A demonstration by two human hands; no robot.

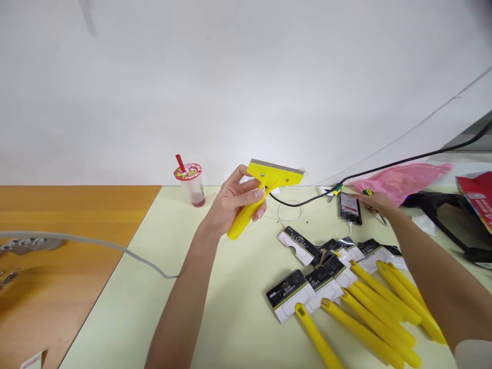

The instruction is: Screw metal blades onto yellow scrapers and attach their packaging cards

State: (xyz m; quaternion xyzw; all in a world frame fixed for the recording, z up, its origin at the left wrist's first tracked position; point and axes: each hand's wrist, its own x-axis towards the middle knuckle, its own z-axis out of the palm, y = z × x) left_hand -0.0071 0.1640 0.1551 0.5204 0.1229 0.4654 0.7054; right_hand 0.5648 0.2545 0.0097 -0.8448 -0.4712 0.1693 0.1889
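My left hand (240,197) is closed around the neck of a yellow scraper (246,218), held up above the table. The scraper's wide head points up, with a grey blade edge along its top and one screw showing in the left hole. On the right, my right hand (374,201) reaches to a smartphone (349,206), a fingertip at its screen edge. A screwdriver with a green-and-yellow handle (368,192) is gripped in that hand, its thin shaft sticking out below. Part of the phone's screen is blurred.
Several yellow scrapers (361,328) with black-and-white cards lie front right, beside a loose card (298,245). A drink cup (196,187) with a red straw stands near the wall. A black cable (384,166) crosses toward the left hand. A pink bag (403,182) and black frame (434,210) lie right.
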